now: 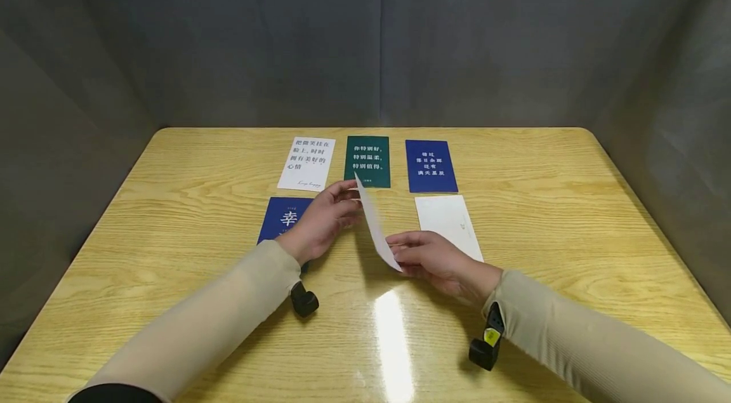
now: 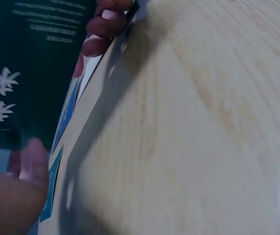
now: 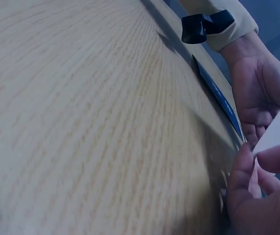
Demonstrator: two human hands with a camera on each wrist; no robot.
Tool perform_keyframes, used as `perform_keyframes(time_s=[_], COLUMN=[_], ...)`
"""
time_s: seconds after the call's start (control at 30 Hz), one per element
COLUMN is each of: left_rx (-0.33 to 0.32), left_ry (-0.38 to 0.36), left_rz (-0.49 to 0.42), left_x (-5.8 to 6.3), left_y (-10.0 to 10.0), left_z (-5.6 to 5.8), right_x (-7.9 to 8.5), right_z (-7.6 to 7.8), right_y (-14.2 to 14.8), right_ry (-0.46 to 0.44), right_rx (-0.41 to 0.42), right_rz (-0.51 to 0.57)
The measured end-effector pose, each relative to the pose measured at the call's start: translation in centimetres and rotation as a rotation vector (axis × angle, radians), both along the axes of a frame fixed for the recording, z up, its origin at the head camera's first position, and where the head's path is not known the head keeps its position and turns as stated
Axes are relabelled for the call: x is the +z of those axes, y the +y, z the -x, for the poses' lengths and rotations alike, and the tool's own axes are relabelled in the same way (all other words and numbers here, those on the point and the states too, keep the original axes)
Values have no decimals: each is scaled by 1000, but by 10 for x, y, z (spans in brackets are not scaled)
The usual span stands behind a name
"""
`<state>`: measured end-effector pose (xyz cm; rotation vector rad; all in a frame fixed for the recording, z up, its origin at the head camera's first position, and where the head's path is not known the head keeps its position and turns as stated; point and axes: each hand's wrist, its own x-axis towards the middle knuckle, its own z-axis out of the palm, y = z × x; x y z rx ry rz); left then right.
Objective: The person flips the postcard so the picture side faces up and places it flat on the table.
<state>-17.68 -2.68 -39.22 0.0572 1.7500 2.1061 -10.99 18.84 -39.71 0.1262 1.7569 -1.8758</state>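
Observation:
A card [image 1: 375, 225], white on one face and dark green with pale lettering [image 2: 3, 81] on the other, stands tilted above the table. Its near corner is pinched between the thumb and fingers of my right hand [image 1: 440, 261]. At the far end, my left hand [image 1: 331, 219] has its loosely bent fingers at the edge on the green side; no left finger shows on the white face. A blue card [image 1: 276, 212] lies partly under my left forearm and hand. Beside my right hand lies a white card [image 1: 448, 222], partly covered by it.
Along the back lie a white lettered card [image 1: 306, 163], a green card [image 1: 367, 155] and a blue card [image 1: 431, 165]. They rest on a wooden table [image 1: 171, 231], with grey cloth walls [image 1: 257, 41] around its back and sides.

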Motion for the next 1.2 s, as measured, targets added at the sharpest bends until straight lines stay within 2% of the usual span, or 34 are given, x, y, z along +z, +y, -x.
perform_keyframes(time_s=[0.2,0.4,0.57,0.7,0.83,1.03,1.2], left_rx=[-35,-35,-55,-72,-99,-140,-164], left_ry=[8,-13,-23,-25,-5,-15,7], left_rz=[67,120,171,175,184,260,348], left_x=[-4,-8,-7,-9,-12,-11,-3], left_y=[2,2,0,-5,-15,-27,-28], left_z=[0,0,-2,-1,3,7,9], right_x=[-4,-7,-4,-2,-2,4,13], right_z=[1,3,3,3,5,11,18], right_y=[1,5,7,9,12,20,28], right_ry=[-30,-70,-112,-118,-72,-12,19], right_rx=[43,88,89,77,25,-55,-74], right_rz=[87,175,240,261,290,326,318])
